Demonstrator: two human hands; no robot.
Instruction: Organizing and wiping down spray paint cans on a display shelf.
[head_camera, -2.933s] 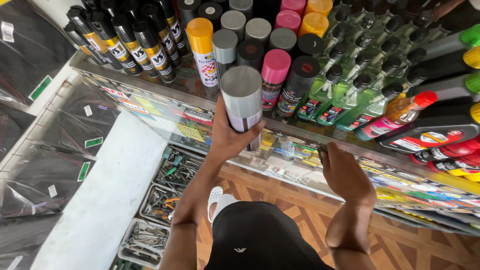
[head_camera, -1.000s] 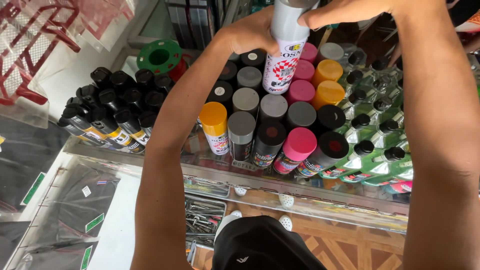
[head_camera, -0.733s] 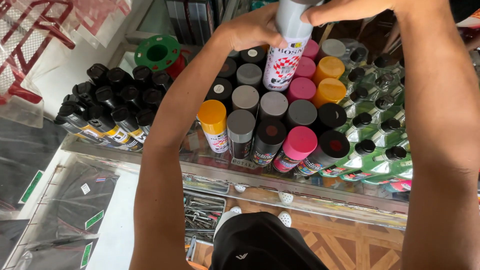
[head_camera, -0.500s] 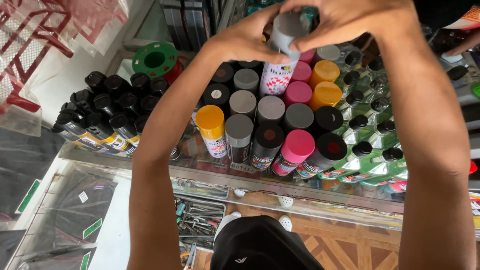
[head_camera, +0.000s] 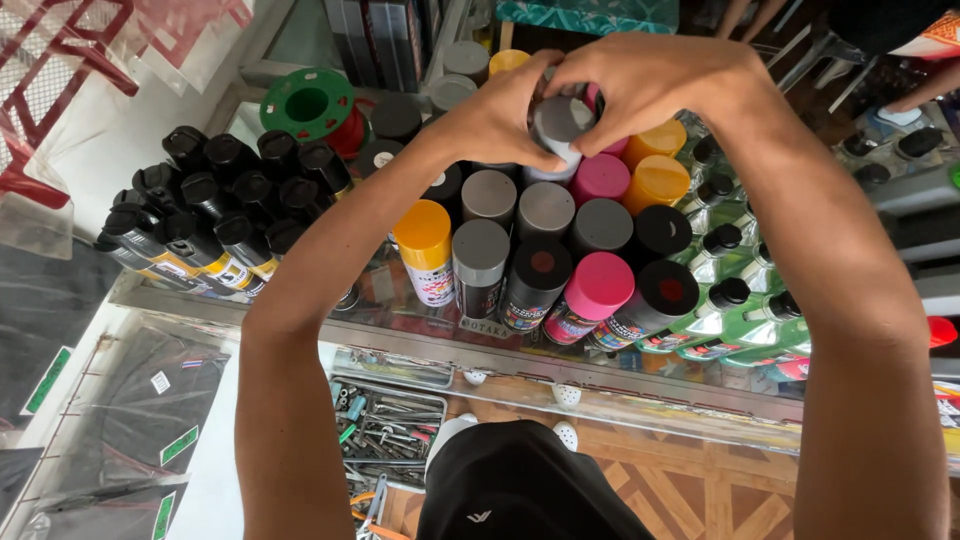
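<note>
Grey is the cap of the spray can (head_camera: 556, 125) that both hands enclose, held upright at the far end of the can cluster on the glass surface (head_camera: 400, 300). The left hand (head_camera: 497, 120) wraps its near-left side and the right hand (head_camera: 650, 75) curls over its top and right side; each grip is clamped on the can, fingers meeting around the cap. Whether its base already rests on the glass cannot be told, since the cans in front hide it. Judging by this, the can is at its slot among the others, but the hands have not let go.

Just nearer than the grey-capped can stand rows of like cans: grey caps, a pink-capped can (head_camera: 598, 285), a yellow-capped can (head_camera: 423, 235) and orange caps to its right. Left of the grey-capped can crowd the black-topped bottles (head_camera: 215, 215), with a green spool (head_camera: 306, 104) beyond them. Right of it lie green bottles (head_camera: 740, 310) on their sides. Under the glass, below the cluster, a tray of small metal parts (head_camera: 390, 430) shows.
</note>
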